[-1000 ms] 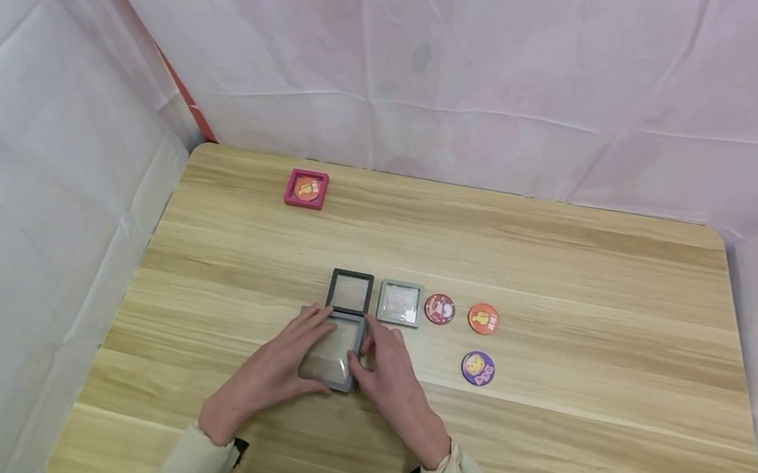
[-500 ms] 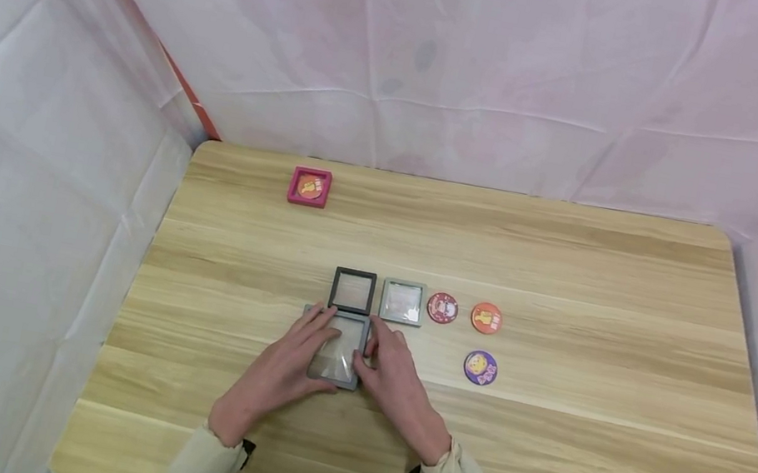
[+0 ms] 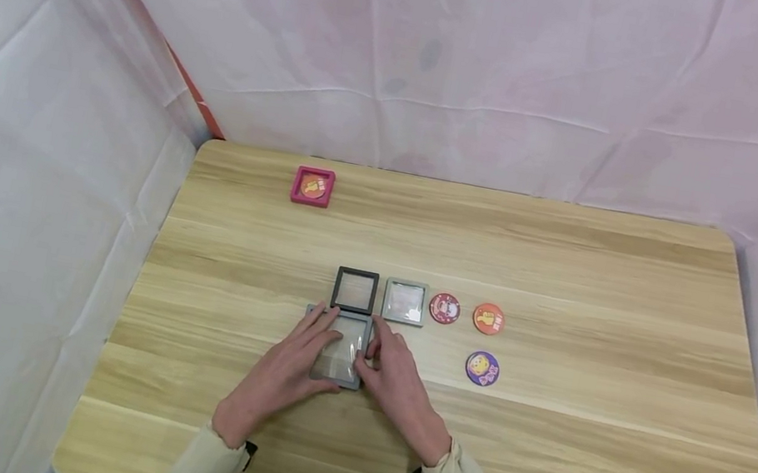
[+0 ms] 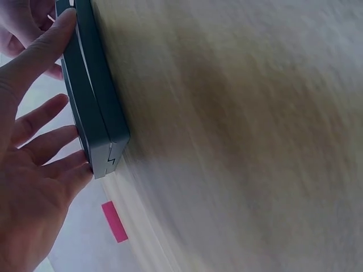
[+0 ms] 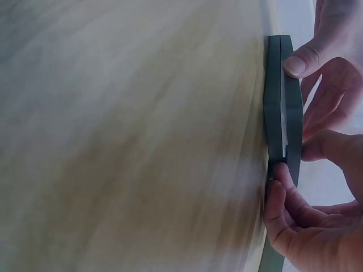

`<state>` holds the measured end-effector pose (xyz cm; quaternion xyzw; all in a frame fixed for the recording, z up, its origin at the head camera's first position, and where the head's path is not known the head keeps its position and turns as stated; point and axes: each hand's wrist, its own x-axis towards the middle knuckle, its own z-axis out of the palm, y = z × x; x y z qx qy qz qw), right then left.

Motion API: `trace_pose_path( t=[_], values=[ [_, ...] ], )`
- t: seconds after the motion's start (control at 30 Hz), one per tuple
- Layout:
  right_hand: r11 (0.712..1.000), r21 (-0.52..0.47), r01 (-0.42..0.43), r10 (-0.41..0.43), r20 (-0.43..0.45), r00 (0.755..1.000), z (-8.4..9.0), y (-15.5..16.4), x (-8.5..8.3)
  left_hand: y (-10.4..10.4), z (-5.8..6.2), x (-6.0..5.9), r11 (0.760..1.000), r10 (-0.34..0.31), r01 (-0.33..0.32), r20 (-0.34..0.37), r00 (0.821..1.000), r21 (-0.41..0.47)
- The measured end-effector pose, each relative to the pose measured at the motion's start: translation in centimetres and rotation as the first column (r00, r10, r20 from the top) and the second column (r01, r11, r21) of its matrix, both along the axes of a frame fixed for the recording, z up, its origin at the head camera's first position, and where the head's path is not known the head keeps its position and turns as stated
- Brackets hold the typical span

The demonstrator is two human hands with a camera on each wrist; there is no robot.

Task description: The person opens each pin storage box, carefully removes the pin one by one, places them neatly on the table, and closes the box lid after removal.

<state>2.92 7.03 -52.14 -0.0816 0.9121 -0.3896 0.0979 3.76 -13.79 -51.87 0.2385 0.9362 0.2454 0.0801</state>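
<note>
A square grey display frame (image 3: pixel 343 361) with a clear film window lies on the table near the middle. My left hand (image 3: pixel 282 372) spans it, thumb on the near edge and fingers on the left side and far edge. My right hand (image 3: pixel 401 388) pinches its right edge, thumb on top. In the right wrist view the grey frame (image 5: pixel 274 85) shows a narrow gap along its seam, with right fingertips (image 5: pixel 282 173) at the seam. The left wrist view shows the left thumb (image 4: pixel 48 45) against the frame's side. A smaller black frame (image 3: pixel 352 309) touches or nearly touches its far edge.
A pale grey-green frame (image 3: pixel 405 302) lies right of the black one. Beside it are a red round badge (image 3: pixel 445 309), an orange badge (image 3: pixel 489 318) and a purple badge (image 3: pixel 482 368). A magenta frame (image 3: pixel 313 187) holding an orange badge sits at the back left. Cloth walls surround the table.
The head view has shifted slightly, so everything appears a little further right. Both hands stay on the grey frame in nearly the same pose.
</note>
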Motion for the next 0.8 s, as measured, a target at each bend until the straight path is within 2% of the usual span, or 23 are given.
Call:
trace_pose_path(
  t=[0.47, 0.63, 0.8],
  values=[
    [0.997, 0.073, -0.037, 0.04, -0.032, 0.999, 0.15, -0.04, 0.19, 0.24, -0.06, 0.15, 1.0, 0.019, -0.019, 0.017, 1.0, 0.002],
    [0.997, 0.066, -0.043, 0.044, -0.012, 0.999, -0.06, -0.03, 0.18, 0.3, -0.07, 0.18, 1.0, 0.023, -0.022, 0.041, 0.999, -0.012],
    [0.997, 0.057, -0.05, 0.051, -0.032, 0.998, -0.18, 0.01, 0.16, 0.32, -0.09, 0.2, 0.999, 0.028, -0.027, 0.048, 0.998, -0.019]
  ],
)
